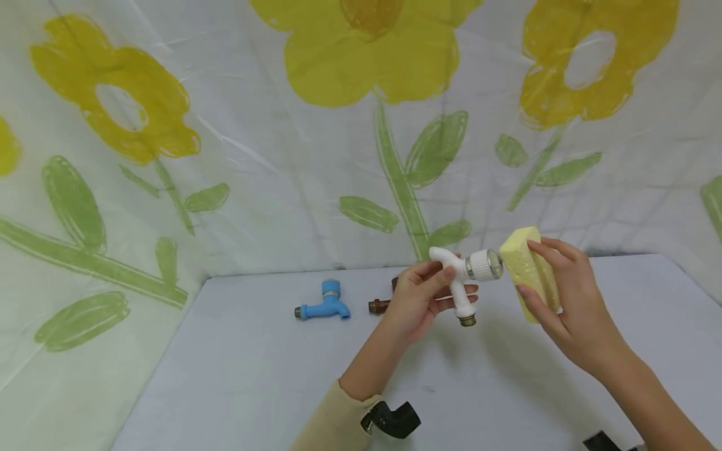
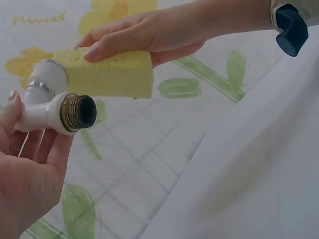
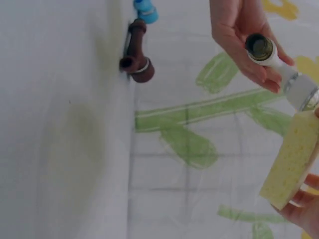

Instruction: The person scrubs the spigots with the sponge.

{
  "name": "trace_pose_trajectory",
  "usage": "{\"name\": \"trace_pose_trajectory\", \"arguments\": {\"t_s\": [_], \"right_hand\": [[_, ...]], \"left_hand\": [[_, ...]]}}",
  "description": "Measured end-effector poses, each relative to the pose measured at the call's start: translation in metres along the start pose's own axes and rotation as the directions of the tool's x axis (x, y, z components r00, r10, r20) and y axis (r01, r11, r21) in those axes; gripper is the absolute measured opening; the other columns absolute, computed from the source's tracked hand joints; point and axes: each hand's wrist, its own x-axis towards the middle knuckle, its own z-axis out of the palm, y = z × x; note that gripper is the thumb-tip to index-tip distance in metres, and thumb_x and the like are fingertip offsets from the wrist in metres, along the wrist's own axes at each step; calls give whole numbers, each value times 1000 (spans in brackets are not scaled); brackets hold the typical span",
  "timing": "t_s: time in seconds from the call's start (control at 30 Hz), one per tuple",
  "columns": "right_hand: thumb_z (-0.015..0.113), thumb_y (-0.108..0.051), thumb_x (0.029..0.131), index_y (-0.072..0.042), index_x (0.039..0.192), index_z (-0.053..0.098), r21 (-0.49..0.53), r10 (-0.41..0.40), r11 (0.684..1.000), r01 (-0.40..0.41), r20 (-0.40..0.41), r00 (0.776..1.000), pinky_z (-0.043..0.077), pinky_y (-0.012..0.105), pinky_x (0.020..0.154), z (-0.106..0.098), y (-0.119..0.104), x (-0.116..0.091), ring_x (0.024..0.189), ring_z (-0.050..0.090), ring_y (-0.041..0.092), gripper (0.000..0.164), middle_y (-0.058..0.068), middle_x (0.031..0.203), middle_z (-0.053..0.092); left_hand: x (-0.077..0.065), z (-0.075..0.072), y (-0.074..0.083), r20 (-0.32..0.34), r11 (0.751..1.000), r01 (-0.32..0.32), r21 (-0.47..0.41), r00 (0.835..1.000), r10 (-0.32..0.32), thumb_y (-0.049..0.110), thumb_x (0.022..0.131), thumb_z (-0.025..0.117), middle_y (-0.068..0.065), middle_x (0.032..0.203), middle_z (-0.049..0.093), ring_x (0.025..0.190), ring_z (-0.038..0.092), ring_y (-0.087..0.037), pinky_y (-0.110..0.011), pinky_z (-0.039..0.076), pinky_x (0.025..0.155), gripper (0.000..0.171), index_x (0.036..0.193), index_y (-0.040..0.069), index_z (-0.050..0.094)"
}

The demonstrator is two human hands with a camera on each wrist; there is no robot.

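Note:
A white faucet (image 1: 459, 282) with a brass threaded end is held up above the table in my left hand (image 1: 417, 297), thumb on one side and fingers behind. My right hand (image 1: 575, 307) pinches a yellow sponge (image 1: 527, 272) between thumb and fingers. One end of the sponge (image 2: 109, 74) touches or nearly touches the white knob of the faucet (image 2: 42, 104) in the left wrist view. In the right wrist view the faucet's threaded opening (image 3: 260, 47) faces the camera, and the sponge (image 3: 291, 159) sits against the knob end.
On the white table (image 1: 242, 376) a blue faucet (image 1: 324, 304) lies near the back edge. Beside it is a dark brown faucet (image 3: 137, 55), partly hidden behind my left hand in the head view. A white sheet painted with flowers (image 1: 282, 188) hangs behind the table.

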Motion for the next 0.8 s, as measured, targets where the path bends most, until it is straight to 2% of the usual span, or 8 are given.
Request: {"name": "trace_pose_trajectory", "arguments": {"t_s": [0.13,0.27,0.37,0.43,0.5,0.6,0.7,0.8], "right_hand": [[50,-52,109,7,146,52,-7,23,1000,-23,2,1000,30,7,104,-1,3,-3,137,40,13,70,35,140,47],[59,-36,107,6,146,53,0,38,999,-38,-8,999,30,7,103,-4,10,-9,138,37,6,57,34,141,49],[63,-24,104,6,146,53,1,59,998,-59,1,998,30,7,105,-9,15,-13,139,34,1,53,34,140,50],[64,-20,102,6,147,53,-6,78,997,-78,9,997,29,7,106,-13,18,-15,138,33,-2,53,34,140,51],[66,-15,100,6,147,53,-20,101,995,-100,16,995,28,7,107,-17,22,-17,138,32,-3,53,34,140,51],[68,-11,98,5,147,53,-41,132,990,-131,15,991,26,7,107,-21,29,-22,137,31,-3,53,34,139,52],[69,-8,97,5,147,54,-56,159,986,-159,9,987,25,8,106,-25,36,-26,136,32,-2,54,33,139,52],[69,-7,97,4,147,54,-70,181,981,-180,2,984,24,8,103,-29,42,-30,133,35,3,53,33,139,53]], "left_hand": [[0,0,2,-40,998,17,-59,999,-19,1,110,52,-17,139,65,87,77,-16,-54,58,99,38,148,1,56],[1,0,5,-19,996,37,-79,999,-38,-2,110,50,-17,144,61,91,77,-16,-54,55,104,42,152,1,53],[4,-1,3,21,997,58,-44,998,-57,-7,108,49,-15,146,59,111,75,-36,-51,54,106,46,153,-2,50],[7,-1,1,38,998,69,-10,997,-68,-12,105,51,-14,146,58,122,67,-49,-48,55,106,48,153,-5,50],[9,0,-3,41,996,83,31,996,-84,-15,103,54,-14,147,58,128,58,-56,-45,57,104,49,151,-6,52],[13,2,-9,35,992,85,96,995,-89,-17,98,60,-13,142,63,120,65,-53,-43,60,100,48,145,-8,58],[17,1,-15,36,973,73,218,996,-83,-16,94,67,-14,135,69,109,76,-35,-33,63,91,46,139,-6,65],[22,-1,-20,55,936,58,347,995,-81,-11,93,73,-12,129,73,98,77,-17,-26,62,80,42,134,-1,71]]}}
